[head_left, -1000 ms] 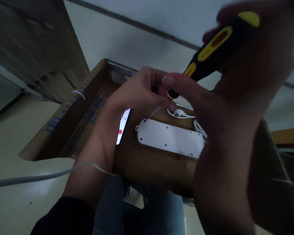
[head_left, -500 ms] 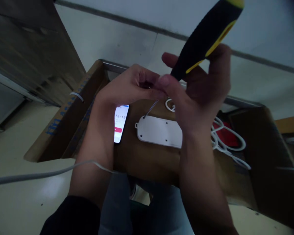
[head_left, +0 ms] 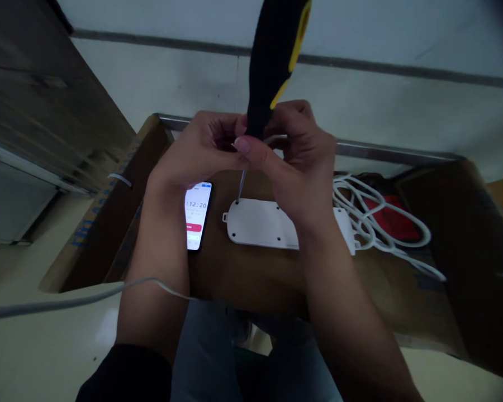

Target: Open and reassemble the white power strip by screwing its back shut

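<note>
One screwdriver: black handle with yellow inlays, tilted in view toward 1 o'clock; slim shaft running down from it. Clock centred on the casing listed next, 12 away from the wearer.

One white casing: long, flat, lying on brown cardboard below both hands, several dark holes in its face. Shaft tip at the corner hole, about 10 o'clock; whether seated on a screw, too deep to tell.

Two hands. Right hand: thumb and fingers curled in around the lower handle, little gap. Left hand: thumb and fingertips drawn together about the screwdriver's neck; exact contact partly hidden.

One phone: lit, at 9 o'clock, partly covered by the left forearm.

One bundle of white cord: 2 to 3 o'clock, beside a red item.

Handling notes, by judgement: shaft best kept square to the casing, since a lean may let the tip ride out; left fingers best as a loose guide, letting the shaft spin; right hand best in short, even turns under steady downward push. Should the casing swivel, light pressure near 8 o'clock would steady it.
</note>
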Tool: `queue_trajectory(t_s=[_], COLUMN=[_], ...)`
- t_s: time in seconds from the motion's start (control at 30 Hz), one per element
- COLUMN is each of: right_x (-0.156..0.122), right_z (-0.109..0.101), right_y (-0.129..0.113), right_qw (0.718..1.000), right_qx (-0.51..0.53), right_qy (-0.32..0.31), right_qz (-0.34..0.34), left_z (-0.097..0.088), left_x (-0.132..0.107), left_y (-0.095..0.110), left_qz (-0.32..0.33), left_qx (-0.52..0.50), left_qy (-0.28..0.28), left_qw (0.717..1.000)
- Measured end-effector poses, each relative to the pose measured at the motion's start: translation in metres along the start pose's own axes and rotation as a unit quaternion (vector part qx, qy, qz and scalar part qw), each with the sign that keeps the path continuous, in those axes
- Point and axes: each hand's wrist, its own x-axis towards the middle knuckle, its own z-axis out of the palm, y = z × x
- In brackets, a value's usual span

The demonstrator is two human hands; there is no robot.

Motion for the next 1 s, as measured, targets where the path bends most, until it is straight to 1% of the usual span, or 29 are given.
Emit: queue_trajectory(t_s=[0.07, 0.13, 0.2, 0.3, 0.37, 0.43, 0.53, 0.6, 0.73, 0.83, 0.9, 1.0], right_x=[0.001, 0.001, 0.000, -0.001, -0.003, -0.004, -0.005, -0.006, -0.008, -0.008, -0.008, -0.007], right_z=[-0.005, -0.008, -0.009, -0.009, -0.007, -0.003, 0.002, 0.004, 0.005, 0.005, 0.003, 0.001], right_y=[0.000, 0.002, 0.005, 0.009, 0.011, 0.012, 0.011, 0.009, 0.004, 0.004, 0.006, 0.011], right_qw=[0.999, 0.999, 0.998, 0.996, 0.997, 0.999, 0.999, 0.998, 0.995, 0.992, 0.992, 0.993], right_qx=[0.005, 0.007, 0.012, 0.017, 0.010, -0.005, -0.022, -0.033, -0.074, -0.091, -0.103, -0.104], right_qy=[-0.038, -0.050, -0.061, -0.081, -0.076, -0.052, 0.007, 0.035, 0.027, 0.026, 0.027, 0.018], right_qz=[0.009, 0.007, 0.004, 0.013, 0.015, 0.003, -0.029, -0.040, -0.060, -0.078, -0.073, -0.061], left_z=[-0.003, -0.008, -0.012, -0.015, -0.015, -0.014, -0.014, -0.014, -0.010, -0.006, -0.006, -0.010], left_x=[-0.002, -0.005, -0.007, -0.007, -0.006, -0.005, -0.004, -0.004, -0.003, -0.003, -0.003, -0.005], left_y=[-0.001, -0.002, -0.003, -0.005, -0.005, -0.006, -0.007, -0.009, -0.010, -0.009, -0.005, 0.000], left_qz=[-0.007, -0.021, -0.033, -0.033, -0.030, -0.029, -0.023, -0.024, -0.035, -0.024, -0.017, -0.047], left_qx=[-0.020, -0.026, -0.019, 0.000, 0.013, 0.022, 0.028, 0.033, 0.045, 0.054, 0.056, 0.041], left_qy=[-0.039, -0.074, -0.083, -0.058, -0.042, -0.031, -0.007, 0.003, 0.008, 0.011, -0.013, -0.104], left_qw=[0.999, 0.997, 0.996, 0.998, 0.999, 0.999, 0.999, 0.999, 0.998, 0.998, 0.998, 0.993])
